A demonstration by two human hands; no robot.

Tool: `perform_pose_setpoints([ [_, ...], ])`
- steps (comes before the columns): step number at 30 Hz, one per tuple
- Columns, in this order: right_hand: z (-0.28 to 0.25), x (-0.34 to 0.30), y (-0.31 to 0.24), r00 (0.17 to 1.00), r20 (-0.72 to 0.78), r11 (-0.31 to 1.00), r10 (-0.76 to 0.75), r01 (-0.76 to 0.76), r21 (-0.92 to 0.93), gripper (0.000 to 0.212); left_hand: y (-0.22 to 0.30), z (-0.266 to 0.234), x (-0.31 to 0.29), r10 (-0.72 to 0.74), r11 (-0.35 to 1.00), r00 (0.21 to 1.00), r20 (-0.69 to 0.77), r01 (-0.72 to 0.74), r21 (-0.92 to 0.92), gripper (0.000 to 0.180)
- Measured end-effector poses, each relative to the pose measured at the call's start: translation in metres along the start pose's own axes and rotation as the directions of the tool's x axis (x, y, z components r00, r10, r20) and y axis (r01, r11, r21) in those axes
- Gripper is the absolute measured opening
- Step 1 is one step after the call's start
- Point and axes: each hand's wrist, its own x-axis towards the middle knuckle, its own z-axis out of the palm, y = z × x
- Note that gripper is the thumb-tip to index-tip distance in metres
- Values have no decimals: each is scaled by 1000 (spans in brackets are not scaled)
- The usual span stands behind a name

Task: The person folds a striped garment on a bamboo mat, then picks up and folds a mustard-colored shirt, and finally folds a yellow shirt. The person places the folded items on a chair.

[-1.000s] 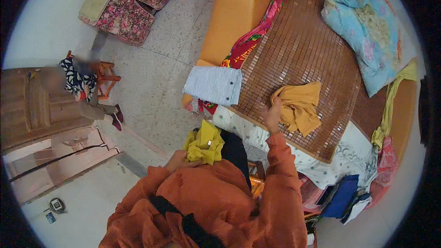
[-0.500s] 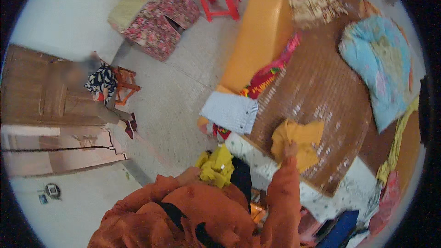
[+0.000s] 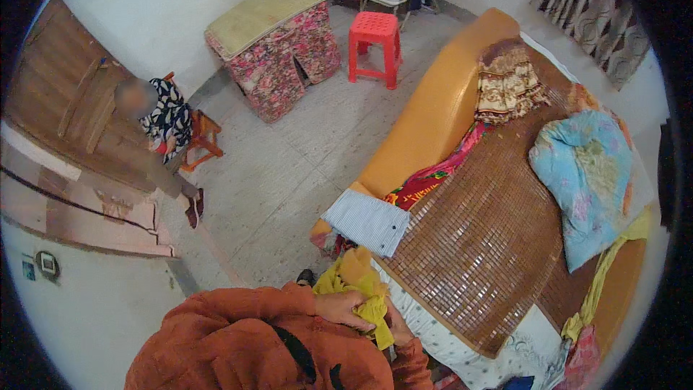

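Note:
Close against my body, my left hand (image 3: pixel 343 309) grips a bunched yellow garment (image 3: pixel 328 282). A more orange-yellow cloth (image 3: pixel 356 266) is gathered in the same bundle, so the two overlap. My right hand (image 3: pixel 398 323) closes on the bundle from the other side, its fingertips partly hidden by the fabric. Just beyond the bundle, a folded light striped shirt (image 3: pixel 367 220) with dark buttons lies at the bed's near left corner. The brown bead mat (image 3: pixel 476 245) covers the bed to the right.
A blue quilt (image 3: pixel 585 173) and a brown patterned cloth (image 3: pixel 509 83) lie on the bed, beside an orange padded bed edge (image 3: pixel 433 108). A red stool (image 3: pixel 374 47) stands beyond. Left, a person (image 3: pixel 167 126) sits on a wooden chair (image 3: pixel 206 141) near a flower-covered table (image 3: pixel 278 65).
My right hand has lifted the orange-yellow cloth off the mat and brought it left to the yellow garment at my left hand. The view has tilted up, showing more of the room.

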Motion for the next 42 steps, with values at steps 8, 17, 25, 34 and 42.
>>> perform_pose_setpoints([
  [8, 102, 29, -28, 994, 100, 972, 39, -14, -235, 81, 3, -30, -60, -61, 896, 958, -280, -71, -439, 25],
  [17, 225, 103, 144, 772, -417, 863, -480, 329, -384, 62, -62, -69, -175, -5, 997, 981, -196, -9, -73, 42],
  [25, 289, 72, 179, 631, -706, 838, -321, 537, 98, 49, -53, -61, -220, 106, 994, 994, 12, -106, -5, 63],
  [34, 330, -13, 230, 361, -863, 456, -353, 872, 178, 37, -72, -15, -231, 123, 855, 924, 363, -285, 434, 70],
  [42, 409, -72, 278, 190, -790, 526, -582, 829, -189, 49, -83, 67, -276, 418, 208, 591, 690, -802, 560, 90],
])
